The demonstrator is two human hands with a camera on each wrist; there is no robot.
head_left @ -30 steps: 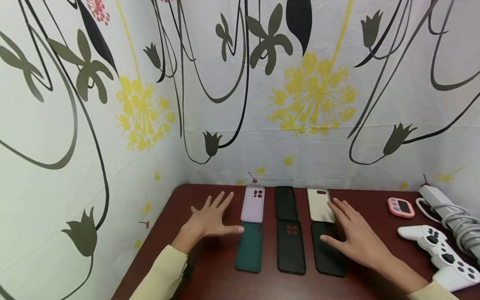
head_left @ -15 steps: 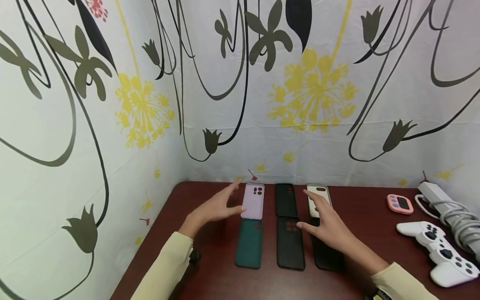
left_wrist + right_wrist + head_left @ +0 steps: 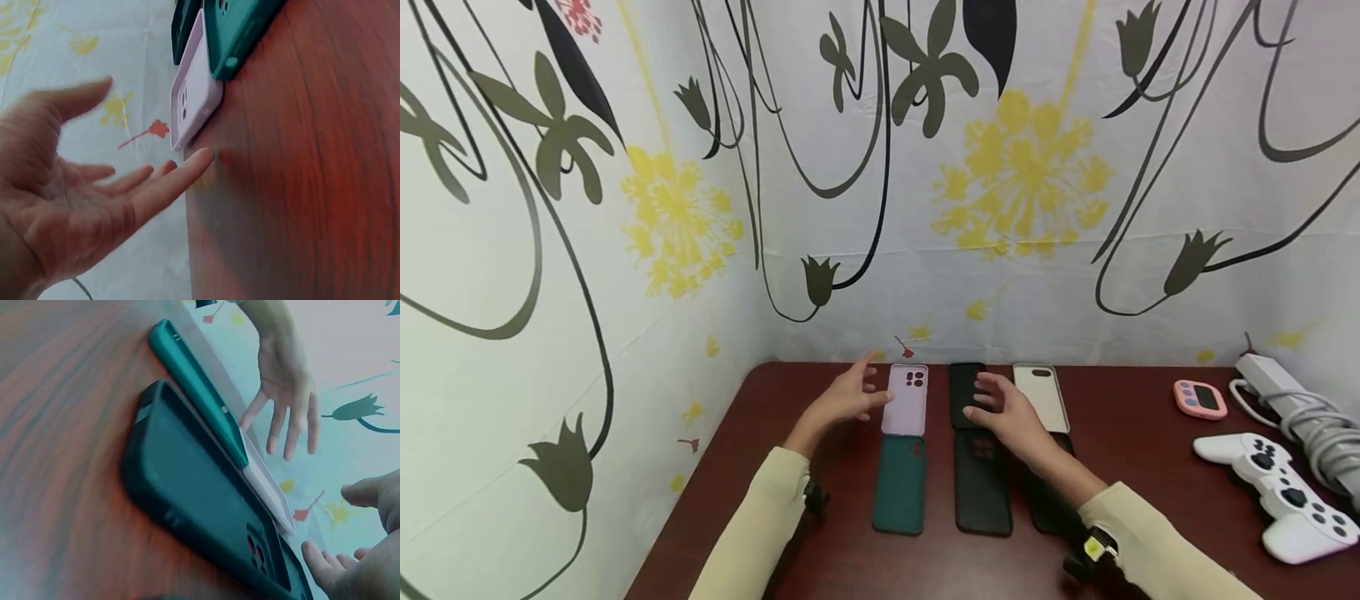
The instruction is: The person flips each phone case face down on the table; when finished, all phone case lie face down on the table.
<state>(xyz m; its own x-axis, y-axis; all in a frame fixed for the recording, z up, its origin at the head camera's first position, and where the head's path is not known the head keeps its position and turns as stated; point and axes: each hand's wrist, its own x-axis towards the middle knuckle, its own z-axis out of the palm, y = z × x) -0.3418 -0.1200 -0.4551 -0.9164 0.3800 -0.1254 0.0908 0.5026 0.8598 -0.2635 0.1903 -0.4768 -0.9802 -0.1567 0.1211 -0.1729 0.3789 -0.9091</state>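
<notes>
Across comes the right hand [image 3: 1013, 419], off the cream case [image 3: 1042, 404], its grip slack, empty, fingers gently bent above the middle black cases [image 3: 982, 500]; left hand [image 3: 842, 400], grip parted, empty too, hovers beside the lilac case [image 3: 906, 408] on the tabletop [image 3: 917, 571].

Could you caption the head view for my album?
Left hand and right hand hover near six phone cases laid in two rows on a reddish-brown table.

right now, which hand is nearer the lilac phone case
The left hand. It hovers just left of the lilac phone case; the right hand is farther off, to its right, by the far black phone case.
</notes>
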